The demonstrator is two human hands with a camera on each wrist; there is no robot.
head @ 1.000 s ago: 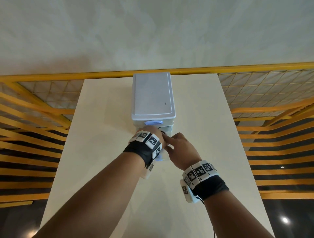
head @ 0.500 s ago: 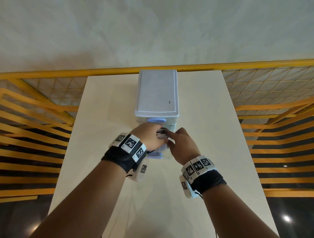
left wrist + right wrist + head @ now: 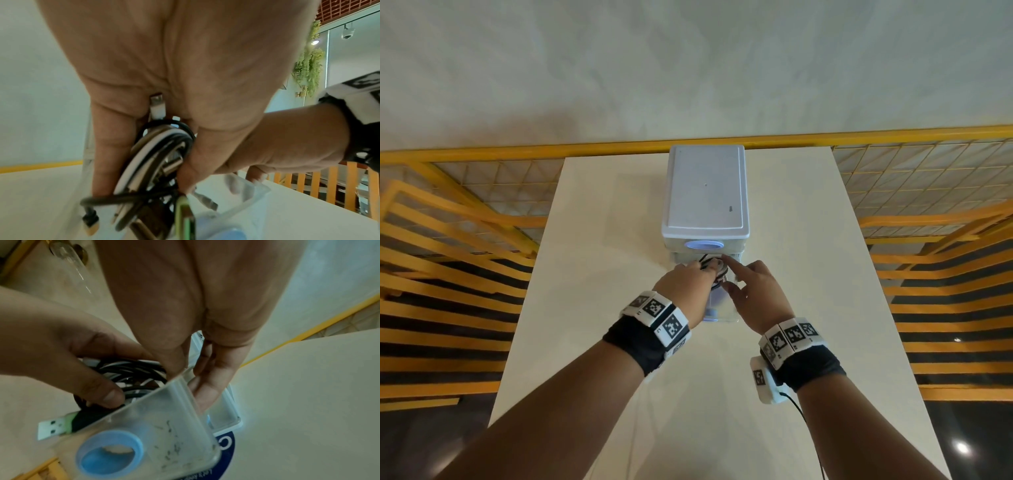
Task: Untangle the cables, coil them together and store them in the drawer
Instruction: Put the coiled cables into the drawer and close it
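Observation:
A coil of black and white cables hangs over the pulled-out clear drawer, and my left hand grips it. In the left wrist view the left hand's fingers wrap the cables, with loose USB plugs hanging below. My right hand is at the drawer's right side. In the right wrist view it holds the drawer wall with its thumb at the rim and its fingers seen through the plastic. The cables sit just inside the rim. A green-collared USB plug sticks out over it.
The white drawer unit stands at the far middle of the cream table, its upper drawer closed. The open drawer's front has a blue ring handle. A yellow railing runs behind and beside the table.
My left wrist has drawn back and to the left, so the coil now shows between the two hands. The right hand has stayed at the drawer.

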